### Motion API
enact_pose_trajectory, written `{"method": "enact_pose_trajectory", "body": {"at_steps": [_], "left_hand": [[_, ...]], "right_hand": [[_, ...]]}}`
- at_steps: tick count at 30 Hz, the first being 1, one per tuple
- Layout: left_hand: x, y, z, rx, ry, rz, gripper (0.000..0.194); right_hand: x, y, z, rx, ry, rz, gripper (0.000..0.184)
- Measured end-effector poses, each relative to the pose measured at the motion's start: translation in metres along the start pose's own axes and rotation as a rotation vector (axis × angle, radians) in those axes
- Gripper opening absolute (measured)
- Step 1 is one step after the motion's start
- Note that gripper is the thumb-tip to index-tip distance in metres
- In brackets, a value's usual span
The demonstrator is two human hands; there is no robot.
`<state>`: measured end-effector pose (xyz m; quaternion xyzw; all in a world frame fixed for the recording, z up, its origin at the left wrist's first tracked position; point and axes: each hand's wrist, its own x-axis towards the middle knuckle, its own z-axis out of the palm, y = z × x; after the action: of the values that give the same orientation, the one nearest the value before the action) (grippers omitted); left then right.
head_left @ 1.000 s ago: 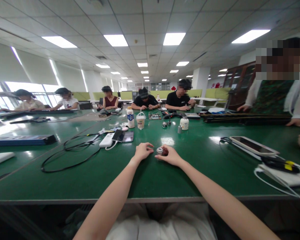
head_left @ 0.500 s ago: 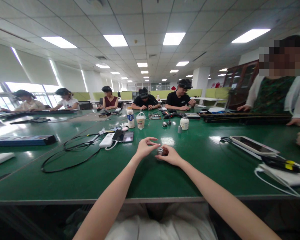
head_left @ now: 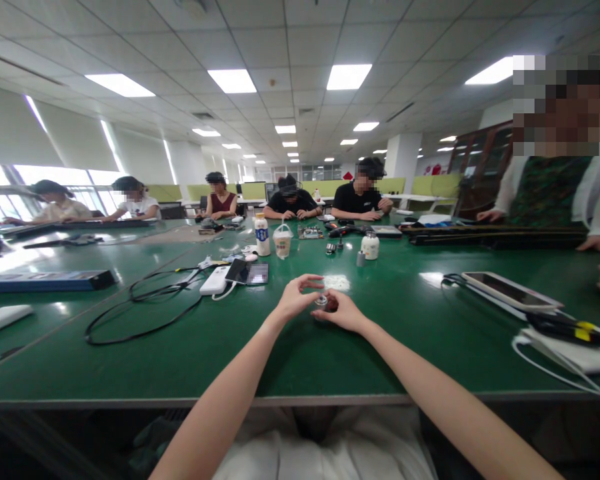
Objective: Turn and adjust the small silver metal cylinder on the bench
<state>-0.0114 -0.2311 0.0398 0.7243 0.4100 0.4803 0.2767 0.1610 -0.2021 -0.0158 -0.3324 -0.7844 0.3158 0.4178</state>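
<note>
A small silvery metal cylinder with a ring-like top stands upright at or just above the green table, in front of me. My right hand grips it from the right, thumb on the near side and fingers curled behind. From the left, my left hand reaches over it with thumb and fingers apart in a C shape. The left thumb tip is close to the cylinder's top; whether it touches I cannot tell. Farther back stand a grey metal cylinder and some small shiny metal parts.
A white jar, a bottle and a lidded cup stand beyond my hands. Left lie a phone, a white power bank and black cable. Another phone lies right. Several people sit opposite; one person stands right.
My left hand has moved slightly right, bringing its thumb and fingers closer over the metal cylinder. My right hand keeps its grip almost unmoved.
</note>
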Motion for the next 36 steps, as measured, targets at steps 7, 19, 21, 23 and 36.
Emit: {"method": "enact_pose_trajectory", "body": {"at_steps": [7, 19, 21, 23, 36], "left_hand": [[-0.001, -0.007, 0.002, 0.069, 0.018, 0.019, 0.041], [0.002, -0.058, -0.015, 0.253, 0.037, -0.131, 0.035], [0.002, -0.061, -0.014, 0.240, 0.029, -0.145, 0.037], [0.003, -0.060, -0.013, 0.219, 0.047, -0.148, 0.035], [0.005, -0.024, 0.002, -0.075, 0.031, -0.043, 0.043]], "right_hand": [[-0.001, -0.002, -0.001, -0.003, -0.006, -0.006, 0.040], [-0.003, -0.009, -0.001, -0.004, -0.011, 0.015, 0.041], [-0.002, -0.008, -0.001, -0.004, -0.014, 0.015, 0.041], [-0.002, -0.007, -0.001, -0.008, -0.014, 0.016, 0.041], [-0.001, -0.005, -0.002, -0.038, -0.001, -0.007, 0.040]]}}
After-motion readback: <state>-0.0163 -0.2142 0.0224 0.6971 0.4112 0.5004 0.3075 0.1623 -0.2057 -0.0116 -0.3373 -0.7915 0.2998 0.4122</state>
